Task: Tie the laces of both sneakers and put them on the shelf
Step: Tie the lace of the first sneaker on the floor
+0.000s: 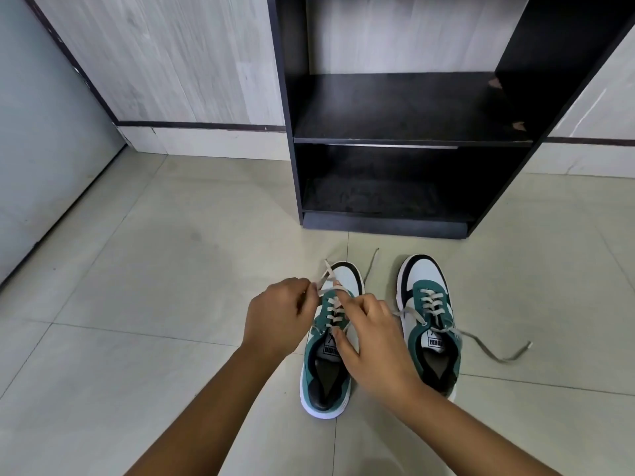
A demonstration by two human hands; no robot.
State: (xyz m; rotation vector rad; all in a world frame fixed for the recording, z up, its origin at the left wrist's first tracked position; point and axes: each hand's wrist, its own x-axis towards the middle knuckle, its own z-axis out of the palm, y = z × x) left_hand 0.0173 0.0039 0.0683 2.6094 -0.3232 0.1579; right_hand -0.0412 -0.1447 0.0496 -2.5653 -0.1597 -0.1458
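Two green, white and black sneakers stand side by side on the tiled floor, toes toward a black shelf unit [409,140]. My left hand [278,314] pinches one grey lace end of the left sneaker [323,383] at its upper left. My right hand [372,341] rests over that sneaker's tongue and pinches the other lace strand near the eyelets. The two lace strands cross above the toe. The right sneaker [429,304] stands untouched, its loose laces [494,352] trailing out to the right on the floor.
The shelf unit has a middle board and a dark lower compartment [381,194], both without anything on them. Behind it is a pale wood-grain wall [171,63], and a grey door [44,149] is on the left. Light floor tiles [154,269] spread around the shoes.
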